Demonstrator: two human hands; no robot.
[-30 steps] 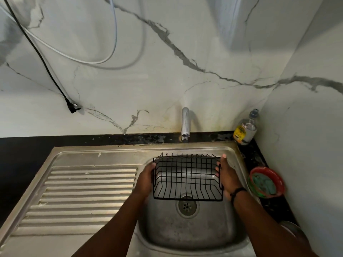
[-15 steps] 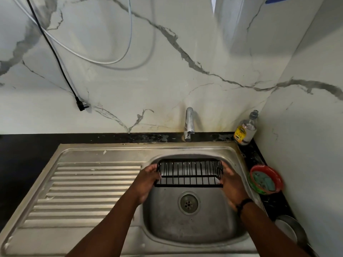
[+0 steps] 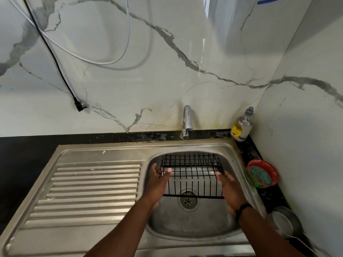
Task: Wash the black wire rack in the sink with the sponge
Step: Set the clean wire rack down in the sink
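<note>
The black wire rack (image 3: 193,175) is down in the steel sink basin (image 3: 187,227), above the drain, with its far side close to the basin's back wall. My left hand (image 3: 157,182) holds the rack's left side, thumb over the wire and fingers outside it. On the rack's right side is my right hand (image 3: 230,191), motion-blurred, with the thumb inside and the fingers outside. A teal sponge (image 3: 259,176) lies in a red and green dish (image 3: 274,169) on the counter to the right of the sink.
The faucet (image 3: 186,121) stands behind the basin, and no water is running. A soap bottle (image 3: 241,127) is in the back right corner. The ribbed drainboard (image 3: 92,188) lies to the left. A steel pan (image 3: 284,221) sits at the right front. A black plug (image 3: 79,105) hangs against the wall.
The rack was held above the sink, then turned and lowered into the basin. Both hands came down with it and stay at its sides.
</note>
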